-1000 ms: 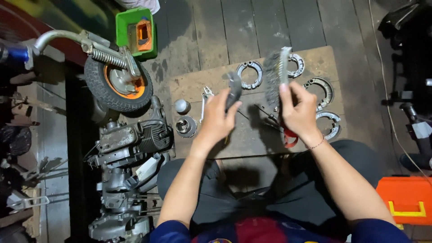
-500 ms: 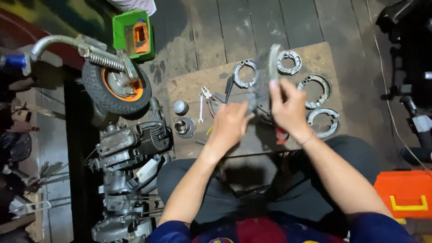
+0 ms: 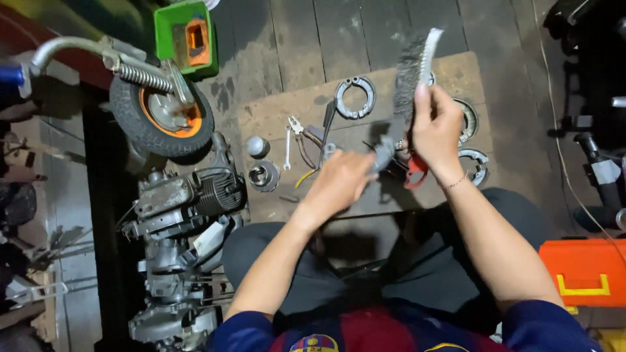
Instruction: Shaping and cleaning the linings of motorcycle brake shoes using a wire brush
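Observation:
My right hand point(image 3: 435, 129) holds a wire brush point(image 3: 413, 63) upright, bristles facing left, above a brown board point(image 3: 274, 120) on the floor. My left hand point(image 3: 342, 181) is closed on a small grey metal part point(image 3: 382, 154) just below the brush, close to the right hand. Brake shoes point(image 3: 355, 96) lie on the board beyond my hands, with more brake shoes point(image 3: 475, 160) to the right of my right wrist. A red-handled tool point(image 3: 415, 173) lies under my right hand.
Pliers and a wrench point(image 3: 292, 140) lie on the board beside a small metal cylinder point(image 3: 263, 176). A small engine point(image 3: 186, 202) and an orange-rimmed wheel point(image 3: 162, 117) stand at left. A green box point(image 3: 186, 36) sits beyond, an orange toolbox point(image 3: 583, 270) at right.
My left hand has moved down and right, carrying the small part under the brush. My right hand has raised the brush slightly and shifted right.

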